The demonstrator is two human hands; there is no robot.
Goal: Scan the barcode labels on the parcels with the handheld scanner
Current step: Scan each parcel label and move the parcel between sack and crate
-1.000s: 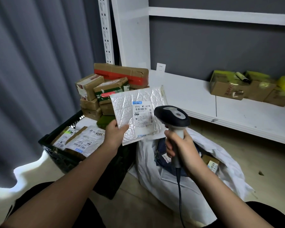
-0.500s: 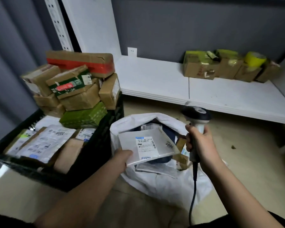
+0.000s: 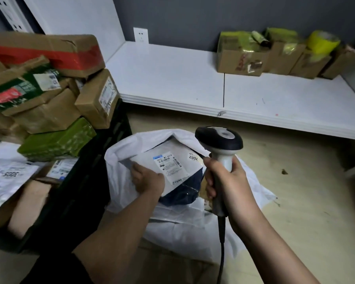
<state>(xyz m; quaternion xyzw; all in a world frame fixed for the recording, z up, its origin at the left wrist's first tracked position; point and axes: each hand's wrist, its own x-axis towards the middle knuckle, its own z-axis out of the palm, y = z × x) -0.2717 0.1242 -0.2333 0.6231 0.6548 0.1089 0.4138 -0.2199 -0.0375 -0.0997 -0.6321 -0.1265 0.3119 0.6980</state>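
Stacked boxes [image 3: 49,95] crowding sack's [image 3: 172,222] left.

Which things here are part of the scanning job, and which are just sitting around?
Job things:
scanner, in the right hand
white parcel, held by the left hand
white sack
crate parcels

Just sitting:
wall socket
yellow-taped boxes on the shelf

White mailer [image 3: 172,158], black-headed scanner [image 3: 218,138], green box [image 3: 57,138].

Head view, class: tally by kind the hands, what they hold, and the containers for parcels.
Hands: 2 (left hand, right hand)
Scanner: 1
White envelope: 1
White sack: 1
Black crate: 1
Total: 6
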